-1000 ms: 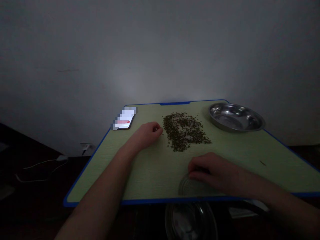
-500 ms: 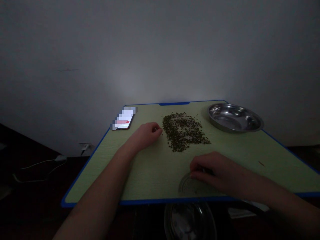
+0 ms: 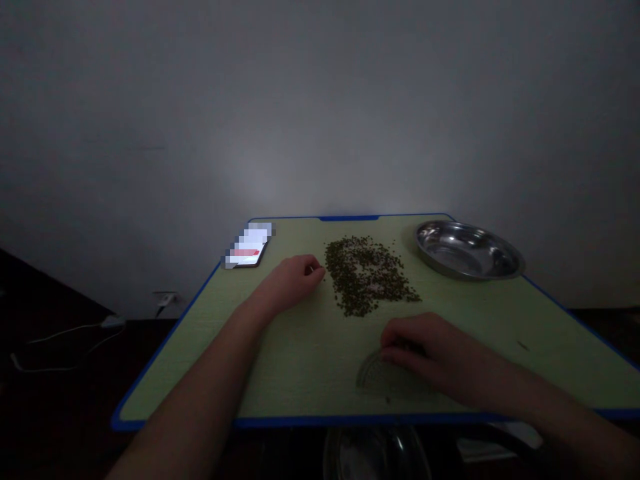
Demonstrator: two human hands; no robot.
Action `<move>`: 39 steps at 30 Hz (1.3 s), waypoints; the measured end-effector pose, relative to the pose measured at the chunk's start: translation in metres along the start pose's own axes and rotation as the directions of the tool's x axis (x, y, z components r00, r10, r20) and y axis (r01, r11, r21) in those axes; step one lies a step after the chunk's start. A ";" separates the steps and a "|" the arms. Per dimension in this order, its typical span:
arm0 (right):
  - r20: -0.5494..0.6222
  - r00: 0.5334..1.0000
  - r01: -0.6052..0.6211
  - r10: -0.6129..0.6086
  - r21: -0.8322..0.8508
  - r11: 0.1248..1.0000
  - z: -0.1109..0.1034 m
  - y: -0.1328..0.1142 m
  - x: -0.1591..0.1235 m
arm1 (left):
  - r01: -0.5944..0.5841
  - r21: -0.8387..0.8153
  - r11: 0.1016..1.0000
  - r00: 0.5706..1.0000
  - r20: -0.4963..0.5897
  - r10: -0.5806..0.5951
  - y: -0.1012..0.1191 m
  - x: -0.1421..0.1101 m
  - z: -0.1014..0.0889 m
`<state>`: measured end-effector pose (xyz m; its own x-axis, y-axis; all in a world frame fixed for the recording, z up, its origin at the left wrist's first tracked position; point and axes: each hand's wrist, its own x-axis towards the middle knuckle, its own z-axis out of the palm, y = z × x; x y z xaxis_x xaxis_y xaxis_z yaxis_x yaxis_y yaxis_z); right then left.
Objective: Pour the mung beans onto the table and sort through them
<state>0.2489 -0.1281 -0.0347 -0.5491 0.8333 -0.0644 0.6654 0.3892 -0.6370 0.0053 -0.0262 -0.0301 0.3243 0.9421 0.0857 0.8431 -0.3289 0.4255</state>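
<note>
Loose dark green beans (image 3: 345, 283), with paler grains among them, lie spread on the pale green tabletop (image 3: 295, 353). At the left edge of this spread rests my left hand (image 3: 300, 277), its fingers curled closed; whatever is in them is hidden. My right hand (image 3: 417, 347), nearer the front, has its thumb and fingers pinched together at the upper rim of a clear protractor (image 3: 369, 380). The protractor lies close to the table's front edge, partly covered by that hand. One small dark speck (image 3: 388, 400) sits beside its lower edge.
A wide steel basin (image 3: 470, 253) stands at the back right. At the back left lies a lit phone (image 3: 250, 245). Below the front edge shows a round shiny bowl (image 3: 375, 457). A small brown sliver (image 3: 523, 345) is on the right side. A wall rises behind the table.
The camera has tipped up slightly, so everything sits lower in the picture. The dark speck shows closer to the table's front edge. Both hands look nearly still.
</note>
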 end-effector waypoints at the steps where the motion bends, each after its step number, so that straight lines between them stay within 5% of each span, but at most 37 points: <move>1: -0.002 1.000 -0.001 0.001 -0.009 1.000 0.001 0.001 0.001 | 0.004 -0.003 1.000 1.000 -0.001 -0.004 0.000 0.000 0.000; 39: -0.001 1.000 0.001 -0.001 0.013 1.000 0.013 0.000 -0.009 | 0.001 -0.007 1.000 1.000 0.002 -0.001 -0.002 0.000 0.001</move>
<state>0.2470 -0.1408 -0.0444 -0.5494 0.8332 -0.0629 0.6581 0.3851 -0.6470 0.0043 -0.0253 -0.0313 0.3244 0.9422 0.0839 0.8401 -0.3277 0.4322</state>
